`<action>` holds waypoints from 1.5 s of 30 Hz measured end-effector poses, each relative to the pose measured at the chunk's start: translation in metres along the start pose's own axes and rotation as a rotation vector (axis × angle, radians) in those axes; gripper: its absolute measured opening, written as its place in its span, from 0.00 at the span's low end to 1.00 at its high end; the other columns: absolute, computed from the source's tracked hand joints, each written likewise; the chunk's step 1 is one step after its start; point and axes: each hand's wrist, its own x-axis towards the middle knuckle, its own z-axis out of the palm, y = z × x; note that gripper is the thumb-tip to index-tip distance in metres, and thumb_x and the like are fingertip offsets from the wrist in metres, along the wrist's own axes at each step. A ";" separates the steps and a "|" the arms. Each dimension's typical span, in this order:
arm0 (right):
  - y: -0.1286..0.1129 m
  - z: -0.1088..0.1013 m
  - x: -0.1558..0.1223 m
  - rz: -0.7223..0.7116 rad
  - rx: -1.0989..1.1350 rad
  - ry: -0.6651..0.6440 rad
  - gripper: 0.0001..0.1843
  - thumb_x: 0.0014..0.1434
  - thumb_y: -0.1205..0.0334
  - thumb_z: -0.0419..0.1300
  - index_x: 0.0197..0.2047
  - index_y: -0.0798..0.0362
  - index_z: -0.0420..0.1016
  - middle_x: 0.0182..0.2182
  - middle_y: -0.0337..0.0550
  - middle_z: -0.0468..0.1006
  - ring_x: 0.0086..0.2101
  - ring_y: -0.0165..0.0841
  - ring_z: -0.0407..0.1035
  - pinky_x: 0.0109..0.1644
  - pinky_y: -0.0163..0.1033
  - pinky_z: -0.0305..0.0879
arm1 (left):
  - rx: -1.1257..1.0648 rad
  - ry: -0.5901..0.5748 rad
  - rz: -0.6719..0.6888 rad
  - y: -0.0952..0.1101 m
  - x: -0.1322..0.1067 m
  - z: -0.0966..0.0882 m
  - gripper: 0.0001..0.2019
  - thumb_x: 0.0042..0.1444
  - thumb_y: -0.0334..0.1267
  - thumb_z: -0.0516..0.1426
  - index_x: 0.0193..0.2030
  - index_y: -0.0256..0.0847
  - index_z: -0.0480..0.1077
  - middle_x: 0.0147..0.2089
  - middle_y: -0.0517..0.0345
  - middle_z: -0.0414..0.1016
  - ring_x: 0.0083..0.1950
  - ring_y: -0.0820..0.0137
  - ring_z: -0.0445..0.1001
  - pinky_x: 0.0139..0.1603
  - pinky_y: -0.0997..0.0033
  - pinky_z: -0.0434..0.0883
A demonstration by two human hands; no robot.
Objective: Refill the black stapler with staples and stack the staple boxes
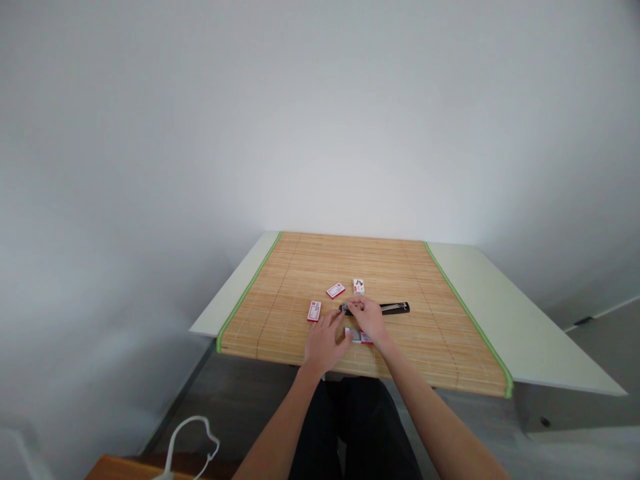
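On the bamboo mat [400, 267] that covers the white counter [525, 320], a long black stapler [395, 307] lies flat near the middle, its length running left to right. The right hand [367, 317] rests on the stapler's left end, fingertips bent over it; whether the grip is actually closed around the tool or only pressing on it cannot be told at this size. The left hand [325, 340] lies just to the near-left of the stapler, fingers spread and loose on the mat, clamped on nothing.

Small red-and-white boxes sit around the stapler: one [314, 311] just left of it, one [335, 290] behind and left, an upright one [359, 287] behind its left end, and one [361, 337], partly hidden under the right hand, on the near side.

The stapler looks slim, dark and glossy, with a metal strip showing along its top; its left end is covered by fingers.

Likely trouble: with only one end held, the free right end could swing on the ridged mat and slide away. The box on the near side sits so close under the wrist that a small shift could knock or spill it. Fingertips near the stapler's mouth could be pinched if it springs.
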 end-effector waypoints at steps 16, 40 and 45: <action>-0.019 -0.038 -0.045 -0.196 -0.423 -0.365 0.07 0.60 0.59 0.63 0.34 0.48 0.84 0.27 0.42 0.81 0.28 0.33 0.70 0.33 0.36 0.52 | -0.045 -0.119 0.012 -0.007 0.000 -0.007 0.16 0.54 0.41 0.66 0.50 0.50 0.74 0.50 0.56 0.73 0.56 0.58 0.71 0.57 0.58 0.66; 0.053 -0.107 -0.062 -0.059 -0.256 -0.410 0.22 0.58 0.52 0.66 0.55 0.46 0.79 0.30 0.38 0.78 0.30 0.34 0.70 0.35 0.36 0.61 | -0.176 -0.187 0.040 -0.026 0.004 -0.008 0.15 0.54 0.42 0.66 0.49 0.50 0.77 0.42 0.58 0.75 0.45 0.62 0.73 0.49 0.62 0.68; 0.052 -0.090 -0.062 -0.064 -0.173 -0.421 0.21 0.59 0.53 0.65 0.55 0.46 0.81 0.27 0.36 0.74 0.28 0.32 0.66 0.34 0.35 0.61 | -0.160 -0.225 0.026 -0.022 0.007 -0.006 0.16 0.55 0.47 0.66 0.51 0.52 0.79 0.39 0.59 0.77 0.44 0.62 0.73 0.47 0.64 0.66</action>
